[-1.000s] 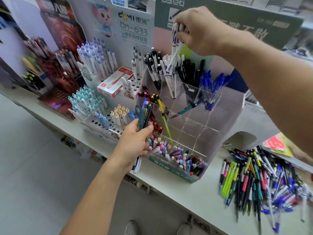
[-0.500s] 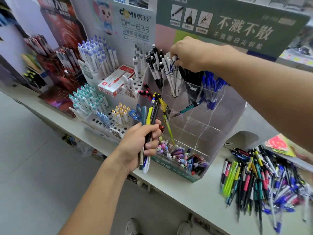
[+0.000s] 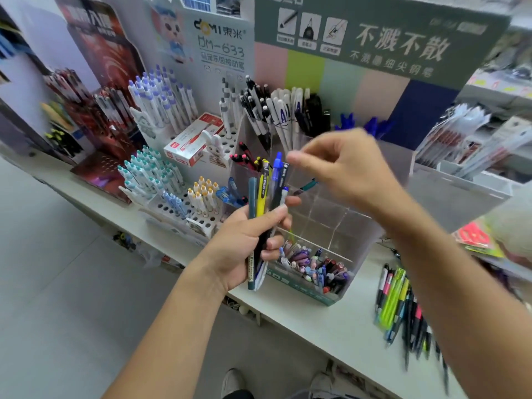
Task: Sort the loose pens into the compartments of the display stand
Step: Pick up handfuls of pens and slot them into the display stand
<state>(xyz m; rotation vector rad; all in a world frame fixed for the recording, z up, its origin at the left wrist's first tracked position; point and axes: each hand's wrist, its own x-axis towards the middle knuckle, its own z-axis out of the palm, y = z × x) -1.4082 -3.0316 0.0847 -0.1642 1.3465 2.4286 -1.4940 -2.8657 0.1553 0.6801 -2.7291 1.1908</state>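
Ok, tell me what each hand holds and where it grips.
The left hand grips a bunch of pens round their lower halves. The right hand holds nothing visible, though it is blurred.

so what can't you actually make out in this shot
- Right hand, head view: motion blur smears the fingers, so whether they pinch anything cannot be told.
- Loose pens on the counter: the right forearm covers most of the pile, and the rest is blurred.
- Bundle of pens in the left hand: lower barrels hidden by the fingers.
- Display stand: middle compartments behind both hands.
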